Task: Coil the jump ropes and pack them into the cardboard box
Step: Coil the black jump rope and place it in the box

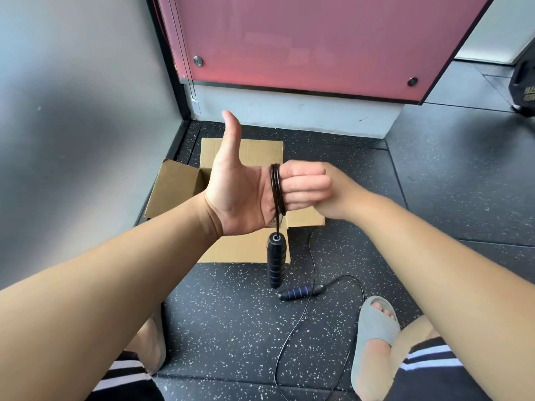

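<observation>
My left hand (240,189) is raised above the open cardboard box (176,183), palm toward me and thumb up. A black jump rope (278,188) is wound in a few loops round its extended fingers. One black handle with blue rings (276,261) hangs from the coil. My right hand (341,195) sits just behind the left fingertips, its fingers hidden. The loose rope (311,256) rises from the floor toward it. The second handle (301,292) lies on the floor in front of the box.
The box stands in a corner between a grey wall (86,111) and a red panel (304,39). My sandalled right foot (373,337) rests beside the trailing rope on the speckled black floor. A dark bag (524,85) sits at the far right.
</observation>
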